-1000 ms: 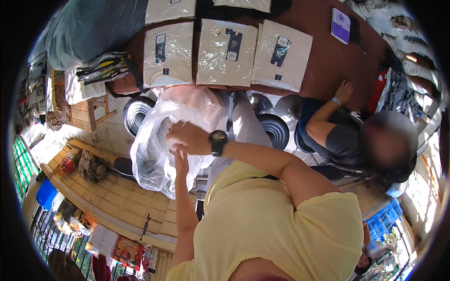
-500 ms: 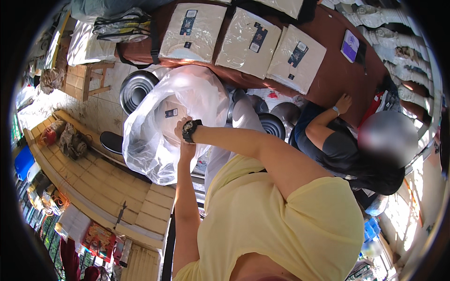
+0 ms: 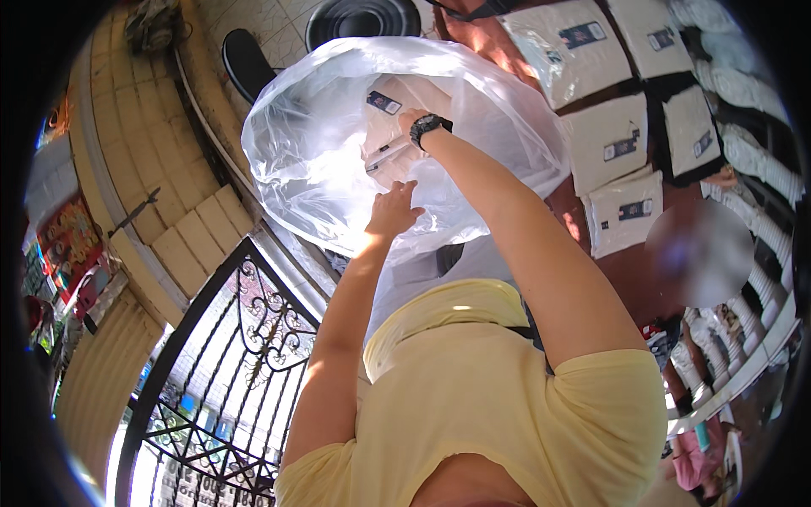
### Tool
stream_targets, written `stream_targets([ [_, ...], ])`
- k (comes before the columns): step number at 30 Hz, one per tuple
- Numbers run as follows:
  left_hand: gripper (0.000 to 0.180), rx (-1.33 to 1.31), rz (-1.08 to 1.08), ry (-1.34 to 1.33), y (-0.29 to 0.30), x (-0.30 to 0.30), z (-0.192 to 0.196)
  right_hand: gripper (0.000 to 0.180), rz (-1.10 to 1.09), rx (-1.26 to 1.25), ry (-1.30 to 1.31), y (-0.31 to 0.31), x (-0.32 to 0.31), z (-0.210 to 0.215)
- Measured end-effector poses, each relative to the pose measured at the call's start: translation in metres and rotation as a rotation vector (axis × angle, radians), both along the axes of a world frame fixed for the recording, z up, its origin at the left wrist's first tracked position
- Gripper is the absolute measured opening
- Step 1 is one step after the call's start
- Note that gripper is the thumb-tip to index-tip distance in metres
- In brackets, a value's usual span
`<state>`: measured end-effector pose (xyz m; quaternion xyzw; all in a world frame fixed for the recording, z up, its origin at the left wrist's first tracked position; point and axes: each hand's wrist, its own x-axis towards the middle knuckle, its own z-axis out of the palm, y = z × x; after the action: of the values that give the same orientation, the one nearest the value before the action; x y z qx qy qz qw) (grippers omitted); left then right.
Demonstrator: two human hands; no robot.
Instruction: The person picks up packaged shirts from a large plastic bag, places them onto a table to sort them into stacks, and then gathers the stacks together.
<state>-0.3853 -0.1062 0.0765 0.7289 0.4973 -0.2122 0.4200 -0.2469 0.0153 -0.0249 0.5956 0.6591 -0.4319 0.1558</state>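
A large clear plastic bag (image 3: 291, 156) lies spread wide in front of me, with folded beige garments (image 3: 384, 128) inside it, one bearing a dark tag. My right hand (image 3: 411, 125), a black watch on its wrist, reaches into the bag. Its fingers are bent round the right edge of the upper folded garment; their tips are partly hidden. Nearer to me, my left hand (image 3: 395, 209) hovers at the lower edge of the garments with fingers apart and nothing in them.
Several wrapped beige garments (image 3: 596, 139) lie on a brown-covered table at the right. A round black stool (image 3: 359, 21) stands beyond the bag. A low tiled ledge (image 3: 139, 110) and a black iron gate (image 3: 232, 355) are at the left. White balusters (image 3: 752, 160) line the far right.
My view has turned, so the table now sits at the right and the gate shows at the left. The bag is spread wider. My left hand has come apart from the right one.
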Motion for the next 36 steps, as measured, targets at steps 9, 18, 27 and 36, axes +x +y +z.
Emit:
stream_targets([
  [9, 0.058, 0.005, 0.296, -0.166, 0.019, -0.035, 0.002, 0.032, 0.099, 0.696, -0.595, -0.009, -0.008, -0.074],
  [18, 0.059, -0.094, 0.347, -0.325, 0.033, -0.043, -0.011, 0.026, -0.08, 0.297, -0.486, -0.006, 0.033, -0.109],
  [27, 0.062, -0.691, 1.501, -0.618, 0.069, -0.009, -0.034, 0.02, -0.11, 0.365, -0.026, -0.063, -0.018, 0.075],
  [36, 0.034, -0.603, 1.462, -1.015, 0.011, -0.048, 0.052, 0.044, -0.385, 0.623, 0.604, -0.157, -0.004, 0.22],
])
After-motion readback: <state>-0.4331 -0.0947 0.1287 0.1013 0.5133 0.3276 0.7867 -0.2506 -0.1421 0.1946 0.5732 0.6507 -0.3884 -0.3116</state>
